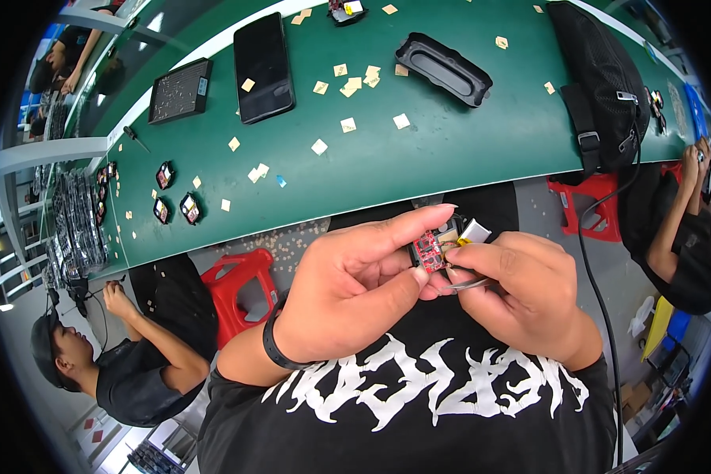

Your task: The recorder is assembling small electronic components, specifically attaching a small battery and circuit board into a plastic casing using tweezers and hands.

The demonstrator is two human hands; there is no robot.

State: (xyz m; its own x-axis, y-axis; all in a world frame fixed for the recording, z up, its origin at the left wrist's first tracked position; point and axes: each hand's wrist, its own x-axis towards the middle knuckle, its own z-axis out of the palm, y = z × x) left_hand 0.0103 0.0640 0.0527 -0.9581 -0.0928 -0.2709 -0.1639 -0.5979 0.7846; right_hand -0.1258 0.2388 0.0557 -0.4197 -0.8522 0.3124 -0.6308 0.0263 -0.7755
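Note:
My left hand is closed around a small red circuit board set in a dark casing, with thumb and fingers at its edges. From the right, my right hand closes in a pinch at the board's side. Its fingertips press by the lower end of a silver pouch battery with yellow tape, which sticks up above them. Below the fingertips, a thin grey strip shows in part; its kind is unclear. Fingers hide where battery and board meet. Both hands are in front of my chest, off the table's near edge.
On the green table lie a black phone, a black tray, a box of screws, a black bag and scattered paper squares. Several small assemblies lie left. A black cable hangs right. People sit on both sides.

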